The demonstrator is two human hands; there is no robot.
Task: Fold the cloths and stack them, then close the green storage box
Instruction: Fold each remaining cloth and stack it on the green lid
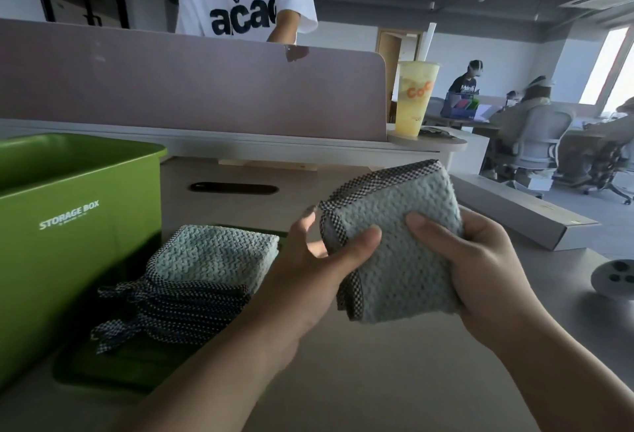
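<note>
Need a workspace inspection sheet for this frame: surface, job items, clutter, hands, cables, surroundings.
Surface: beige desk, mostly bare.
Job's things: folded cloth held above the desk; stack of folded cloths on green lid; box open, lid off.
Clutter: drink cup, flat carton, round cap.
Grippers: left hand and right hand both grip the cloth.
Cables: nothing seen; grommet slot empty.
Surroundings: divider, people nearby.

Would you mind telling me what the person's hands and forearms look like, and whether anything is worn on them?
Both the left hand and the right hand are bare: no gloves, rings, watch or bracelet visible. Both forearms are uncovered down to the frame's edge, with no sleeves in view. The fingernails are short and look unpainted.
</note>
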